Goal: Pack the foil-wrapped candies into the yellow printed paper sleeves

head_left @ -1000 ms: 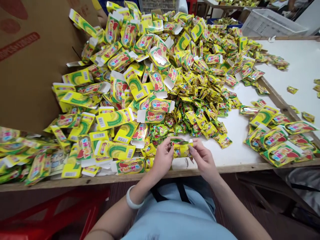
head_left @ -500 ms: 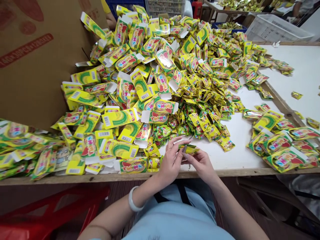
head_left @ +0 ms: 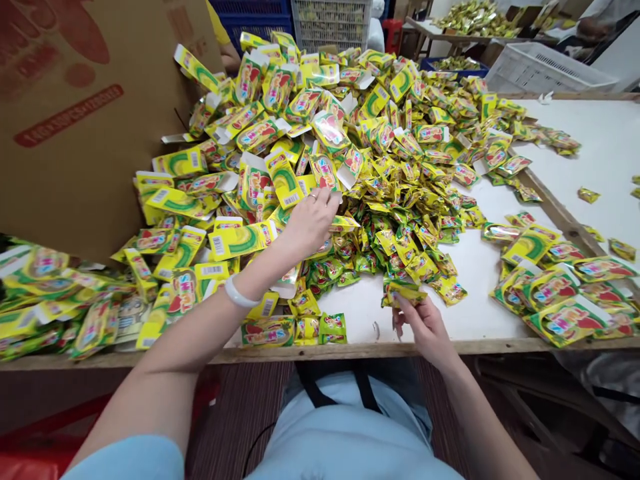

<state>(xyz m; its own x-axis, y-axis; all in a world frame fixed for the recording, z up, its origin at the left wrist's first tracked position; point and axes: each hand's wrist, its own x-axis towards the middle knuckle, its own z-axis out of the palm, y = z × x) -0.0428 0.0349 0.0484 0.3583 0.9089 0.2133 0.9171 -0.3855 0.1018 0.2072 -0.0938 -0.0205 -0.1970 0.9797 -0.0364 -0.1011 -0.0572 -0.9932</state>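
Observation:
My left hand (head_left: pixel 311 220) reaches over the heap of yellow-and-green candy boxes, its fingers bent down and close together on a small open-flapped box (head_left: pixel 346 224). The fingertips are partly hidden behind the hand. Closer to the table's front edge, my right hand (head_left: pixel 423 325) pinches yellow candy packets (head_left: pixel 404 293) between thumb and fingers; how many I cannot tell. Between the hands lies a pile of small candy packets (head_left: pixel 380 233). A few loose packets (head_left: pixel 332 327) rest by the front edge beside a lying box (head_left: pixel 268 331).
A large brown carton (head_left: pixel 85 180) stands at the left. Several filled boxes (head_left: pixel 565 293) are stacked at the right, by a wooden strip (head_left: pixel 560 207). White (head_left: pixel 545 67) and blue crates (head_left: pixel 257 27) stand behind the table. Part of another person's arm (head_left: pixel 227 50) shows behind the carton.
My left hand has left the right hand and moved up and left onto the box heap. My right hand has shifted slightly right, keeping the yellow packets. The view has tilted a little.

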